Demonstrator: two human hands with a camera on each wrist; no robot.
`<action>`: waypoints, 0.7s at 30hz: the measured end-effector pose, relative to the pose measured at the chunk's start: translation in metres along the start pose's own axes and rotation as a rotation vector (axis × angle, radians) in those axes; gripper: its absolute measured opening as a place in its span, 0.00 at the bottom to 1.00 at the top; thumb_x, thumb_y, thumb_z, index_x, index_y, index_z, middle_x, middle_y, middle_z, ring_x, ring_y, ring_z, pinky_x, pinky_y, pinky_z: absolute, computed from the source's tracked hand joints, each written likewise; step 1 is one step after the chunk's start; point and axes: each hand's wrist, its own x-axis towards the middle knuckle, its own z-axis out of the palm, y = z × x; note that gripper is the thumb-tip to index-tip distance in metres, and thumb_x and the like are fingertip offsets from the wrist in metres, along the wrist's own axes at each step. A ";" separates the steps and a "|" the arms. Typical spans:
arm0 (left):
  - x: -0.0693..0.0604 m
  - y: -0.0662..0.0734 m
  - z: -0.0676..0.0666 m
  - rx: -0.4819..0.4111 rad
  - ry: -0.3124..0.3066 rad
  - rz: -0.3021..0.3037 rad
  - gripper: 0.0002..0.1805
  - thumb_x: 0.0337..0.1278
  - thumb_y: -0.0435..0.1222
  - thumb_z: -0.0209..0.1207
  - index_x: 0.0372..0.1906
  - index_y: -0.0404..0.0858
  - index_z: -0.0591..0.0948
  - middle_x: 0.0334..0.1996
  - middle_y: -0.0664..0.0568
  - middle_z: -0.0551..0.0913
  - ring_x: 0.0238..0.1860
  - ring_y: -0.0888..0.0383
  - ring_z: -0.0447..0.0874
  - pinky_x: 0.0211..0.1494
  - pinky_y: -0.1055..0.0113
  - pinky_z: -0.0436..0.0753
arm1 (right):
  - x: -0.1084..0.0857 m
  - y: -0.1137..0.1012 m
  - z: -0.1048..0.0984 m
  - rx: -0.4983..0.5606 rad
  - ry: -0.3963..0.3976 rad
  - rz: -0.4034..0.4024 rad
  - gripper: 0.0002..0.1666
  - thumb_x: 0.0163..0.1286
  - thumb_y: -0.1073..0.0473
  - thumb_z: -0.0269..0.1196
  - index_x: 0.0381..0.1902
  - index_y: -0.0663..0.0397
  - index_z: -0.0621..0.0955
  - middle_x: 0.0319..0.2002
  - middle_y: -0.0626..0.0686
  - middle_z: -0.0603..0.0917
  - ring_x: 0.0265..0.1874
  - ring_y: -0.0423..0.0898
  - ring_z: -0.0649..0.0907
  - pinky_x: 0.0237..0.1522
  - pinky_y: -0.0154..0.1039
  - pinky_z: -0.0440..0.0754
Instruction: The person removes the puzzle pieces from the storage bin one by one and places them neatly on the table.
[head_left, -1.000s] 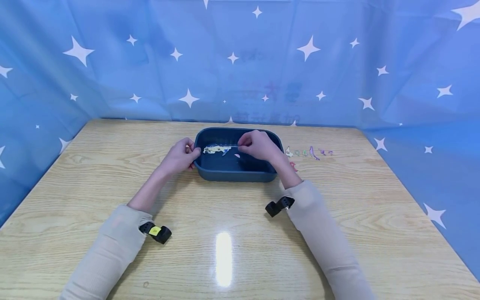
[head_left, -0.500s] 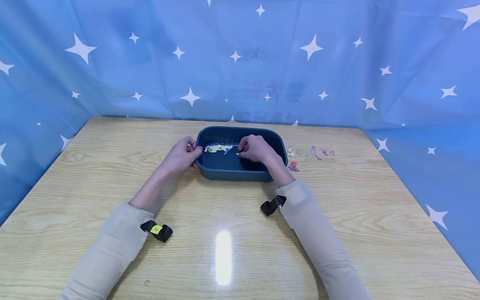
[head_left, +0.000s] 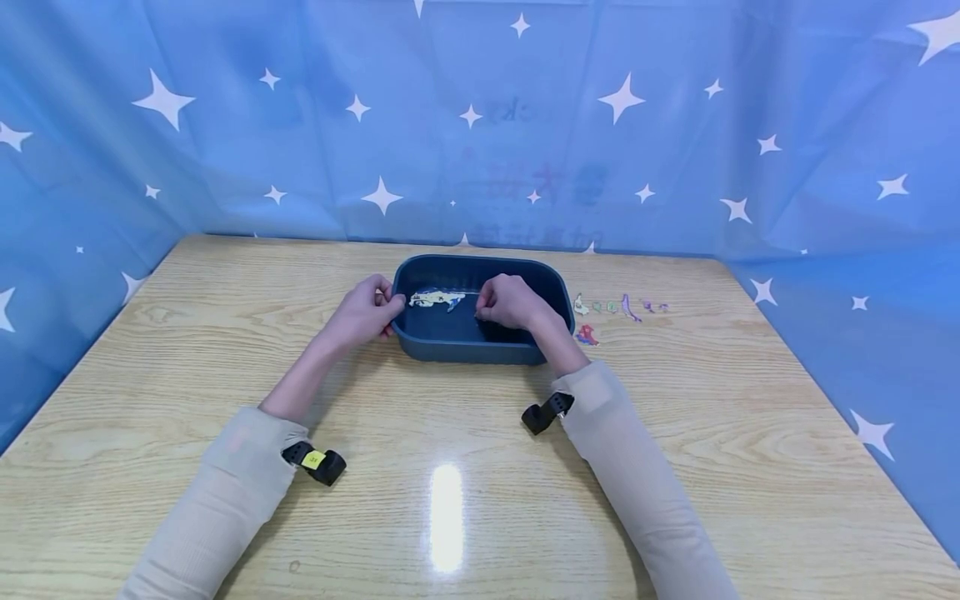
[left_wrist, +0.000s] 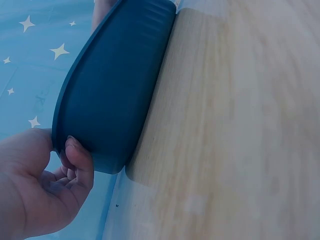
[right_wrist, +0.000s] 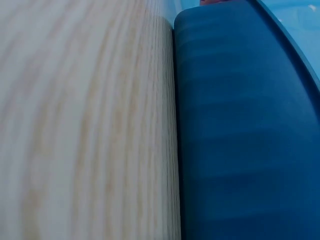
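A dark blue tray (head_left: 480,352) stands at the back middle of the table. My left hand (head_left: 362,312) grips its left end, thumb over the rim; in the left wrist view the hand (left_wrist: 45,185) has its fingers curled against the tray wall (left_wrist: 105,95). Inside the tray lies a flat cream-and-blue piece (head_left: 435,298). My right hand (head_left: 513,302) is in the tray, right of that piece, thumb and fingertips pinched together low near the floor. The small pale piece there is hidden by the fingertips. The right wrist view shows only the tray's outer wall (right_wrist: 245,125) and the table.
Right of the tray several small flat pieces lie in a row, among them a white one (head_left: 581,305) and a purple one (head_left: 630,307). A red-and-blue piece (head_left: 587,335) lies nearer, by the tray's right end. A starred blue curtain (head_left: 465,150) hangs behind the table (head_left: 360,467).
My right hand has moved down and slightly left inside the tray, onto the small pale piece, which is now out of sight. My left hand keeps its hold on the tray.
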 end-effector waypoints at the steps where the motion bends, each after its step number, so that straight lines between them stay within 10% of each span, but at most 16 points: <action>1: 0.000 0.000 0.000 0.001 0.000 0.000 0.09 0.76 0.37 0.50 0.41 0.35 0.66 0.22 0.51 0.71 0.25 0.52 0.81 0.32 0.62 0.84 | 0.000 0.000 0.000 0.004 0.002 -0.002 0.05 0.74 0.61 0.63 0.39 0.58 0.83 0.39 0.54 0.83 0.35 0.48 0.79 0.43 0.42 0.78; 21: -0.001 0.000 0.001 -0.014 -0.002 -0.003 0.09 0.76 0.37 0.51 0.41 0.35 0.66 0.22 0.51 0.71 0.25 0.50 0.81 0.32 0.62 0.84 | -0.004 -0.002 0.001 -0.012 -0.032 0.008 0.05 0.75 0.63 0.61 0.37 0.57 0.82 0.39 0.54 0.81 0.33 0.48 0.77 0.38 0.39 0.75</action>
